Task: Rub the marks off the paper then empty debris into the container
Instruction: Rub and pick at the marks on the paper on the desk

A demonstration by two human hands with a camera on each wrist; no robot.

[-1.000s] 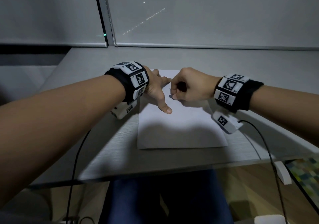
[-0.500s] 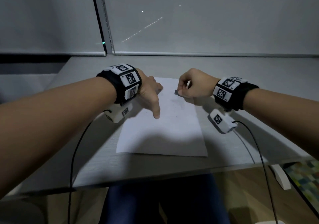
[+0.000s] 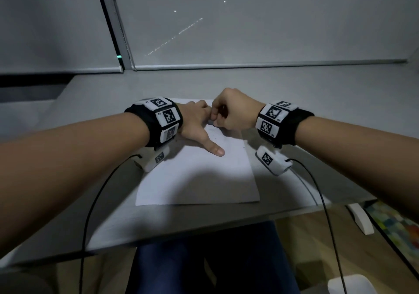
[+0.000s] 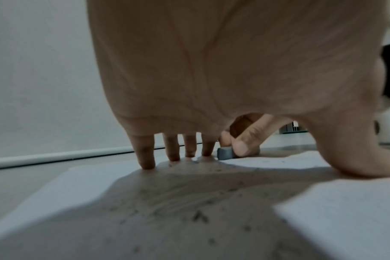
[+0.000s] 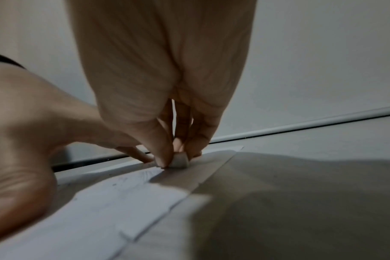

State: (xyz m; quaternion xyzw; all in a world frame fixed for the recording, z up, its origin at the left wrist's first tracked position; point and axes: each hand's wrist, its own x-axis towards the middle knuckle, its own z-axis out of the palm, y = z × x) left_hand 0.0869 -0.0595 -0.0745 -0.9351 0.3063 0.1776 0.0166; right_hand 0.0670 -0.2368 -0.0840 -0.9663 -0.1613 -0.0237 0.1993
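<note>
A white sheet of paper (image 3: 199, 180) lies on the grey desk (image 3: 294, 94). My left hand (image 3: 199, 126) presses flat on its far part, fingers spread straight and thumb stretched toward me. My right hand (image 3: 229, 114) pinches a small grey eraser (image 4: 225, 153) between thumb and fingertips and holds it down on the paper just right of my left fingers. In the right wrist view the eraser (image 5: 180, 160) looks pale under the thumb. Dark crumbs of eraser debris (image 4: 198, 216) and faint pencil marks are scattered over the paper (image 4: 336, 207) under my left palm. No container is in view.
Closed blinds (image 3: 249, 21) stand along the desk's far edge. Black cables (image 3: 90, 214) hang from both wrist cameras over the near edge. A white object (image 3: 360, 221) and a colourful mat (image 3: 394, 228) lie on the floor at the right.
My right hand with the eraser has slid back and forth on the upper part of the paper, ending close to my left fingers. The paper looks shifted under my left hand.
</note>
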